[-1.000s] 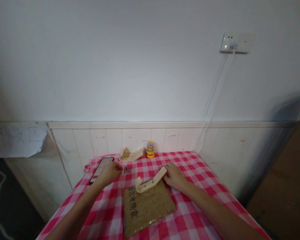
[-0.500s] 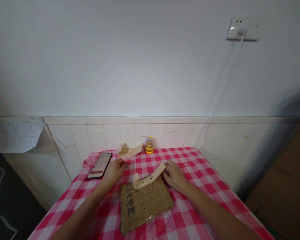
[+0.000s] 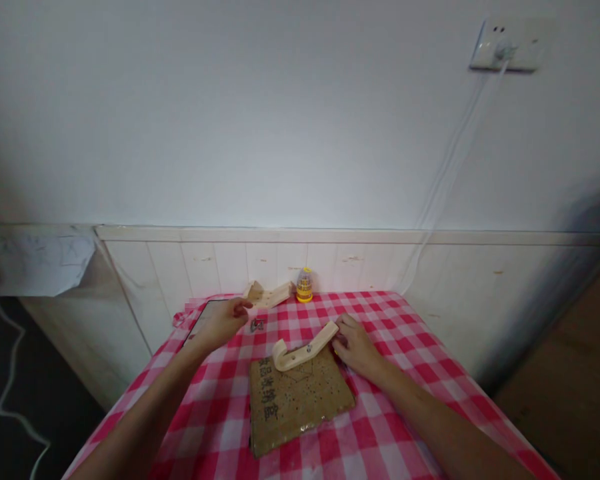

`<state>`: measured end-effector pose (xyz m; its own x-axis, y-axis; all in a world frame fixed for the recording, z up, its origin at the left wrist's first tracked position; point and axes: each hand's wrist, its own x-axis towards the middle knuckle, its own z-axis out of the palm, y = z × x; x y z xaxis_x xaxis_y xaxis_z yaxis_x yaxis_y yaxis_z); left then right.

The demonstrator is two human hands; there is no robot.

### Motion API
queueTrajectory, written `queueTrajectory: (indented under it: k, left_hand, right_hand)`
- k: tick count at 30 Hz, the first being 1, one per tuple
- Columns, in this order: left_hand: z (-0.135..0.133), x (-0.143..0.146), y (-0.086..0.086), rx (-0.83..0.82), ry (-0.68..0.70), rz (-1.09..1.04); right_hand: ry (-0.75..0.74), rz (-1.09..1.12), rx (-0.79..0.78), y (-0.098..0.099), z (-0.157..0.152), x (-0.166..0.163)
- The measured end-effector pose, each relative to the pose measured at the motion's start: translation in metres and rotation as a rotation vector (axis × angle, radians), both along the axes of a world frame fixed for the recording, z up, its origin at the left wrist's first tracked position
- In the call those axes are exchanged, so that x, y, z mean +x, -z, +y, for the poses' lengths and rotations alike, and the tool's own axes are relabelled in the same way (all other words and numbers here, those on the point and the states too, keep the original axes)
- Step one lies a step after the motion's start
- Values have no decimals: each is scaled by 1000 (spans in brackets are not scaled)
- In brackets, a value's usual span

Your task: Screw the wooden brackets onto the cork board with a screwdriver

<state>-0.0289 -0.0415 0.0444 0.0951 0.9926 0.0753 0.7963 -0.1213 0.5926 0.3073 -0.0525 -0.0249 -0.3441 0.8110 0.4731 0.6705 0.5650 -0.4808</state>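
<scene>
My right hand (image 3: 357, 347) pinches the upper right end of a pale wooden hook-shaped piece (image 3: 300, 357). That piece has a curled left end and small holes, one with a dark dot like a screw, and rests over a brown cardboard piece (image 3: 305, 407) with black writing. A bit of yellow shows under my right fingers, too small to name. My left hand (image 3: 225, 323) hovers with fingers loosely apart and nothing visible in them, left of a small pile of dark metal bits (image 3: 257, 325), perhaps screws. Partly behind it lies a phone (image 3: 199, 325).
A second pale wooden piece (image 3: 270, 295) and a yellow-based clear container (image 3: 305, 285) stand at the table's back edge by the wall. The red-and-white checked cloth (image 3: 375, 420) covers the table. A white cable (image 3: 450, 160) hangs from a wall socket (image 3: 507, 45).
My left hand has lifted up and away from the small metal bits, its fingers loosening. My right hand keeps its hold on the wooden hook. The view has shifted slightly.
</scene>
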Motion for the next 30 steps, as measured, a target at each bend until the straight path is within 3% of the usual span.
queueTrajectory:
  k: [12, 30]
  left_hand:
    - [32, 35, 24, -63, 1, 375]
    - [20, 55, 25, -64, -125, 532]
  right_hand:
    - [38, -24, 5, 2, 1, 0]
    - [48, -44, 2, 2, 2, 0]
